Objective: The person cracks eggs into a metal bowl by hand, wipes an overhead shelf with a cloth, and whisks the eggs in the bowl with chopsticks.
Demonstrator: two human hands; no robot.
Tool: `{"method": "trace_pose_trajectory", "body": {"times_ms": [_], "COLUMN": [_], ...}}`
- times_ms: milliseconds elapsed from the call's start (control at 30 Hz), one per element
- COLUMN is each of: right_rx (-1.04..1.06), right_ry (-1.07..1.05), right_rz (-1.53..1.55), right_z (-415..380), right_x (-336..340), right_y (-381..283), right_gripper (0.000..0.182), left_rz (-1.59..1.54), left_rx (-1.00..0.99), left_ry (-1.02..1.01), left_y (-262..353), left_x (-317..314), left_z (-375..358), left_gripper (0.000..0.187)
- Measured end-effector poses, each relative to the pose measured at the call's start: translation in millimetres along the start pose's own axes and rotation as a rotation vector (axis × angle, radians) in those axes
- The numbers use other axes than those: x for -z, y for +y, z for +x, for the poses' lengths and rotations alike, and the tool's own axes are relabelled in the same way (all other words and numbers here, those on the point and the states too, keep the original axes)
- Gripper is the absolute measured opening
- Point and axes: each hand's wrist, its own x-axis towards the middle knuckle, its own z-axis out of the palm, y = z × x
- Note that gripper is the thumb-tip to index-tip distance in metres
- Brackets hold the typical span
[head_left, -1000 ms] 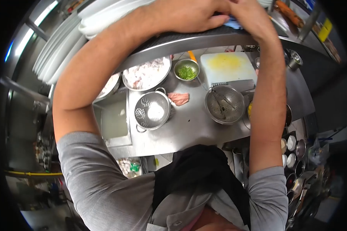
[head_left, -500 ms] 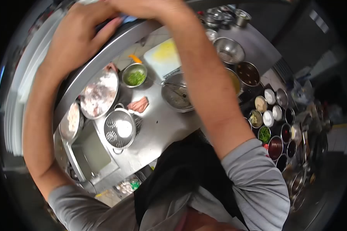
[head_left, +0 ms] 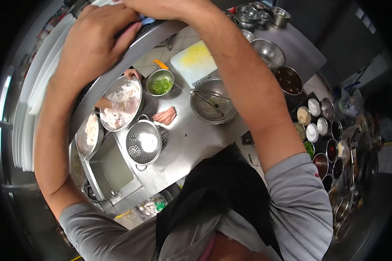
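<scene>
Both my arms reach up over a raised metal shelf (head_left: 137, 50) at the top left. My left hand (head_left: 91, 41) is bent over at the shelf, its fingers curled and thumb stretched to the right; what they hold is hidden. My right hand (head_left: 150, 6) is at the top edge beside it, its fingers mostly cut off by the frame. A small blue item (head_left: 147, 20) shows by my left thumb, too little to name. Stacked white plates (head_left: 24, 130) stand left of my left forearm.
Below are a steel counter (head_left: 183, 150), a sink (head_left: 113, 172), a colander (head_left: 139, 135), raw meat (head_left: 165, 115), a bowl of chopped greens (head_left: 162, 85) and a cutting board (head_left: 194, 61). Another person's hand (head_left: 133, 73) is at a bowl of pale meat (head_left: 122, 104). Seasoning containers (head_left: 311, 132) stand right.
My view has shifted, so the counter things appear slightly farther right. My hands stay at the shelf. The other person's hand and forearm show more plainly at the bowl of pale meat.
</scene>
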Motion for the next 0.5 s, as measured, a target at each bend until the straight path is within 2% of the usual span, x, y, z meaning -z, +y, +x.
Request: {"method": "trace_pose_trajectory", "body": {"times_ms": [133, 233, 267, 333, 400, 433, 500], "right_rx": [-0.009, -0.041, -0.05, -0.08, -0.153, -0.175, -0.694], "right_ry": [0.209, 0.309, 0.346, 0.437, 0.546, 0.546, 0.613], "right_rz": [0.056, 0.351, 0.448, 0.514, 0.351, 0.362, 0.428], "right_z": [-10, -29, -37, -65, -123, -165, -271], "right_x": [6, 10, 9, 14, 29, 29, 11], "right_y": [-17, -20, -19, -24, -40, -37, -31], "right_gripper": [0.031, 0.033, 0.035, 0.034, 0.024, 0.023, 0.018], "left_rz": [0.235, 0.028, -0.213, -0.693, -0.796, -0.79, -0.756], "left_rx": [-0.021, 0.044, 0.024, 0.213, 0.413, 0.438, 0.499], "left_ry": [0.043, 0.086, 0.288, 0.128, 0.026, 0.012, -0.035], "left_y": [34, 86, 101, 143, 175, 182, 198], "left_x": [26, 35, 5, -47, -140, -200, -304], "left_z": [8, -7, -18, -33, -43, -51, -68], "left_gripper": [0.02, 0.021, 0.02, 0.018, 0.019, 0.02, 0.025]}}
